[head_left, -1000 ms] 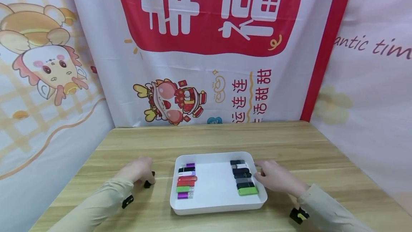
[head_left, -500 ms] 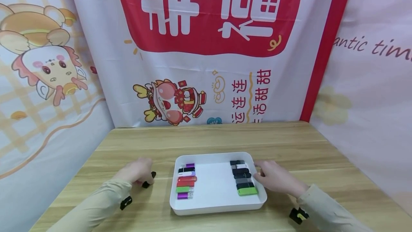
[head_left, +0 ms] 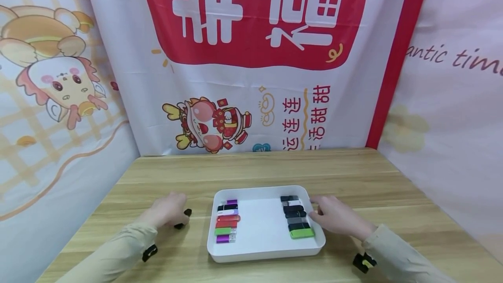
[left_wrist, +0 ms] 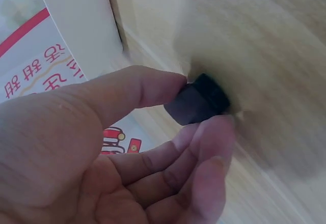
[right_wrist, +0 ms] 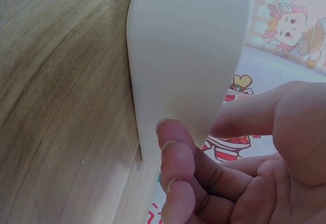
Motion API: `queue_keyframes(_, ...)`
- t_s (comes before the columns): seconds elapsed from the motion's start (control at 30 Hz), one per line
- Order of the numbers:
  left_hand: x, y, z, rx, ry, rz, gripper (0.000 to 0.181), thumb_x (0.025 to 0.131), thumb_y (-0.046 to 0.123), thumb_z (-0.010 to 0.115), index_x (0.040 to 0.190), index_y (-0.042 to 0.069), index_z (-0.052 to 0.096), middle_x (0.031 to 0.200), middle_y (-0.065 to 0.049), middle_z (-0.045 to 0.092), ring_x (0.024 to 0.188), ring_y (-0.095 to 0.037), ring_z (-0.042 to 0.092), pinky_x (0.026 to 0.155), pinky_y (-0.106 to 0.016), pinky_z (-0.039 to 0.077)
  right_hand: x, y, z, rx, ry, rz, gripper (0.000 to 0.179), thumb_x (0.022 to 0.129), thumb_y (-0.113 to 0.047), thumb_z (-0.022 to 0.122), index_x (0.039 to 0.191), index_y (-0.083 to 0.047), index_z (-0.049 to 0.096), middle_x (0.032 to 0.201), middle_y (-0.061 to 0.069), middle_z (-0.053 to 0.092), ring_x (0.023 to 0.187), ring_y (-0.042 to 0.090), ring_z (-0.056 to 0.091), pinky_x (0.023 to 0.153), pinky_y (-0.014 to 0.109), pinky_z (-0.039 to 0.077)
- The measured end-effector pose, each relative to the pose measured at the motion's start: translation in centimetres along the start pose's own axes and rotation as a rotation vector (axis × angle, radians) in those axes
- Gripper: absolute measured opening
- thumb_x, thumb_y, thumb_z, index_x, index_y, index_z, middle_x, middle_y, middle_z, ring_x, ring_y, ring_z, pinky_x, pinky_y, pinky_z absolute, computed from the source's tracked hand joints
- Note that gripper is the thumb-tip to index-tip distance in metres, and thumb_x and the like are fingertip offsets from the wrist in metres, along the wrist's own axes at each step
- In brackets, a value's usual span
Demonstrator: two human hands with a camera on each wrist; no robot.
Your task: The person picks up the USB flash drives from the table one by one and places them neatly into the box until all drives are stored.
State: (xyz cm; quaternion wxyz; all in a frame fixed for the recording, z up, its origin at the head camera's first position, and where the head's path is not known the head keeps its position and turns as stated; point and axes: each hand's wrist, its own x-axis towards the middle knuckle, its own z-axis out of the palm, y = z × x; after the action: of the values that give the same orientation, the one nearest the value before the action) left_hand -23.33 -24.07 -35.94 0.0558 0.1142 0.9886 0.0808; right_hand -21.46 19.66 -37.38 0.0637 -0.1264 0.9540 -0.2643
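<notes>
My left hand (head_left: pixel 168 211) is over the table left of the white tray (head_left: pixel 267 254). It pinches a small black USB stick (left_wrist: pixel 196 102) between thumb and fingers, close to the wood, with part of the stick hidden behind the fingertips. Along the tray's left side lies a column of USB sticks, among them purple, red and green ones (head_left: pixel 223 231). A second column, mostly black with a green stick (head_left: pixel 302 233) at the near end, lines the right side. My right hand (head_left: pixel 339 217) grips the tray's right wall (right_wrist: pixel 188 46), thumb at the rim and fingers against the outside.
The wood-grain table (head_left: pixel 251 167) runs back to a printed cloth (head_left: pixel 251 77) hung behind it, with more cloth on both sides. Black wrist mounts (head_left: pixel 364 263) hang below both forearms.
My left wrist has drifted slightly left, and the black USB stick has shifted and turned a little in the fingers. The right hand and tray stay nearly still.
</notes>
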Motion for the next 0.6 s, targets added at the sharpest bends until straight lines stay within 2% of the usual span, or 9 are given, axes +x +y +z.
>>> queue_keyframes(0.2,0.0,-0.5,0.5,-0.019,0.038,0.007,0.025,0.073,0.014,0.074,0.070,0.010,0.050,0.064,-0.004,0.048,0.056,-0.018,0.047,0.049,-0.034,0.037,-0.1,0.0,-0.1,-0.002,0.005,-0.014,0.047,0.093,-0.018,0.066,0.134,0.002,0.056,0.057,0.002,0.052,0.044,0.010,0.041,0.041,0.023,0.031)
queue_keyframes(0.37,0.2,-0.7,0.9,-0.041,0.089,0.025,0.027,0.074,0.016,0.074,0.062,0.012,0.049,0.053,0.002,0.044,0.048,-0.013,0.042,0.045,-0.029,0.030,0.1,0.0,-0.2,-0.017,0.007,-0.024,0.047,0.093,-0.018,0.066,0.134,0.002,0.056,0.058,0.002,0.053,0.044,0.011,0.041,0.041,0.024,0.032)
queue_keyframes(0.6,0.2,-0.1,1.1,-0.062,0.157,0.068,0.038,0.079,0.024,0.076,0.056,0.014,0.047,0.049,0.004,0.041,0.044,-0.010,0.038,0.044,-0.028,0.029,0.3,0.2,-0.1,-0.031,0.002,-0.022,0.048,0.092,-0.020,0.066,0.135,0.001,0.056,0.060,0.001,0.054,0.045,0.011,0.043,0.042,0.025,0.033)
